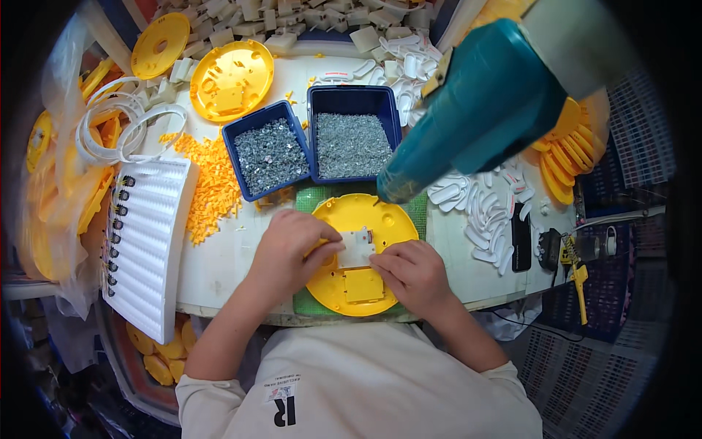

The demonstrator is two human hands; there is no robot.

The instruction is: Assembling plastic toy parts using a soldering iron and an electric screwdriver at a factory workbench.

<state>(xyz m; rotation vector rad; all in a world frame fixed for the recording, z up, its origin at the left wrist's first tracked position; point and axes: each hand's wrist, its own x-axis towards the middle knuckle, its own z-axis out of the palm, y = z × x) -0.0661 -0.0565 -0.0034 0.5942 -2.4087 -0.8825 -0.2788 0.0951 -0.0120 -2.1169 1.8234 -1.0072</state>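
Observation:
A round yellow plastic cover (398,224) lies on a green mat (305,199) in front of me. Over its middle is a small whitish square plastic box (356,250). My left hand (292,245) pinches this box at its left edge, fingers bent together. From the other side my right hand (414,272) has thumb and fingertips closed on its lower right corner. Just nearer me, a yellow rectangular panel (363,285) sits within the cover. The fingers partly hide the box's sides, so I cannot tell whether it is fully seated.
A teal power screwdriver (468,110) hangs above the far right of the cover. Two blue bins (314,175) (252,196) hold small screws. Around them are yellow pieces (208,183), white handles (486,219), a white foam tray (150,241) and a black phone (521,238).

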